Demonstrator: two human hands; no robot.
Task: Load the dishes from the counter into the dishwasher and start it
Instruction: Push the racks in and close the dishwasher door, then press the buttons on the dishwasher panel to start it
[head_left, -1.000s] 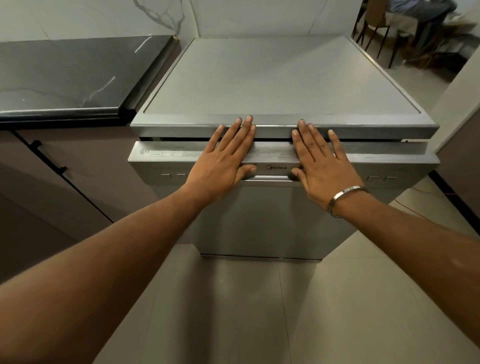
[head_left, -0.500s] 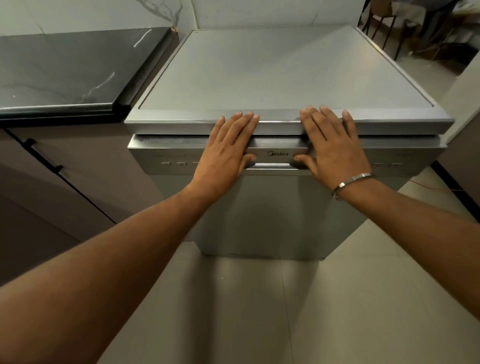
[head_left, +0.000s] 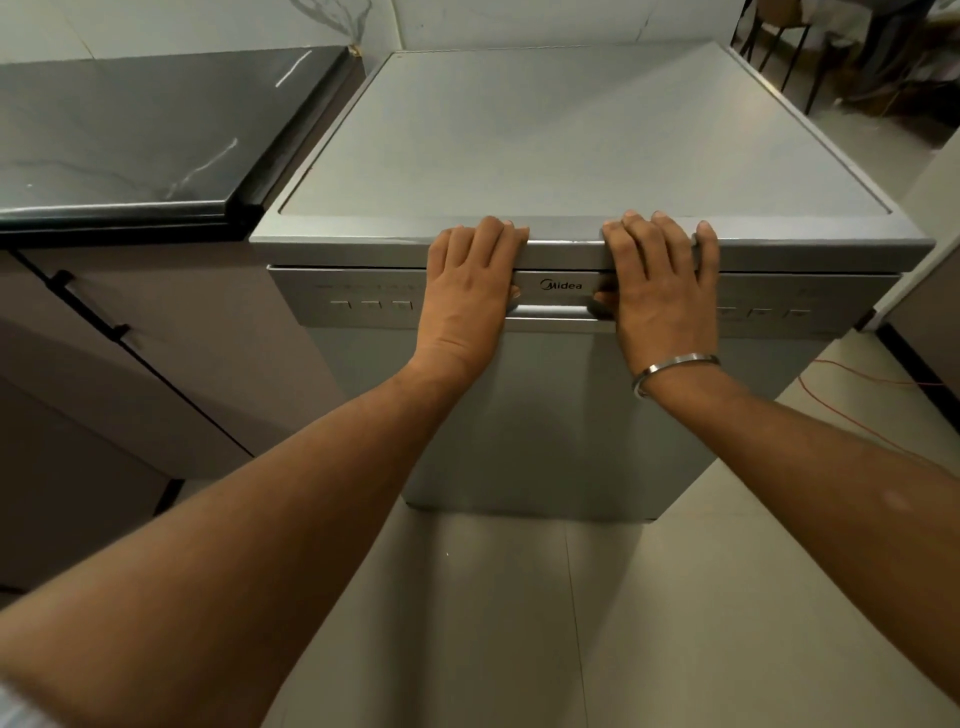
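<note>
A silver Midea dishwasher (head_left: 571, 145) stands in front of me with its door (head_left: 545, 415) flush against the body. My left hand (head_left: 467, 296) lies flat on the control strip left of the logo, fingertips reaching over the top edge. My right hand (head_left: 660, 291), with a metal bangle at the wrist, presses the strip right of the logo in the same way. Both thumbs sit by the door handle (head_left: 550, 312). No dishes are in view.
A dark marble counter (head_left: 130, 135) adjoins the dishwasher on the left, with brown cabinet doors (head_left: 130, 364) below it. A red cable (head_left: 857, 384) runs over the tiled floor at the right. Chair legs (head_left: 779, 52) show at the far right.
The door was ajar with a dark gap under the top; both hands have pushed it forward and the gap has closed. My fingertips now lie over the top edge.
</note>
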